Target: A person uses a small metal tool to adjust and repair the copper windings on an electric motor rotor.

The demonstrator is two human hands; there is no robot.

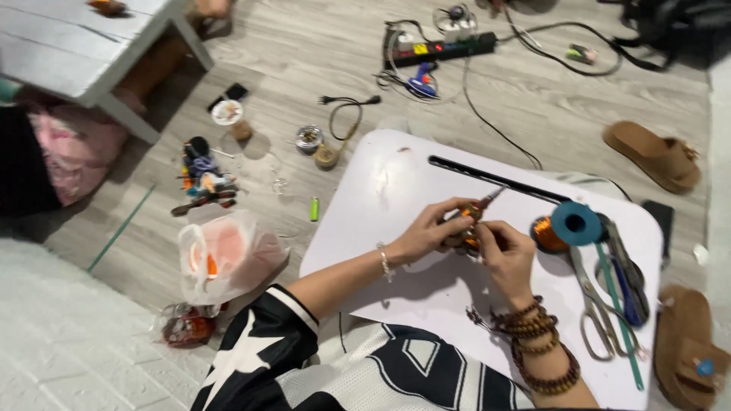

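Both my hands meet over the middle of a small white lap table [381,205]. My left hand [426,232], a thin bracelet on its wrist, pinches a small orange-brown piece [470,242] that looks wound with copper wire. My right hand [509,255], with several brown bead bracelets on the wrist, grips the same piece together with a thin red-handled tool [481,205] that points up and to the right. A spool of copper wire [547,234] with a blue flange [576,223] stands just right of my right hand.
Scissors [601,320], a green stick [620,320] and pliers [628,274] lie along the table's right side. On the floor are a pink plastic bag [228,255], a green lighter [314,208], small tools [202,183], a power strip [442,47], cables and brown sandals [655,156].
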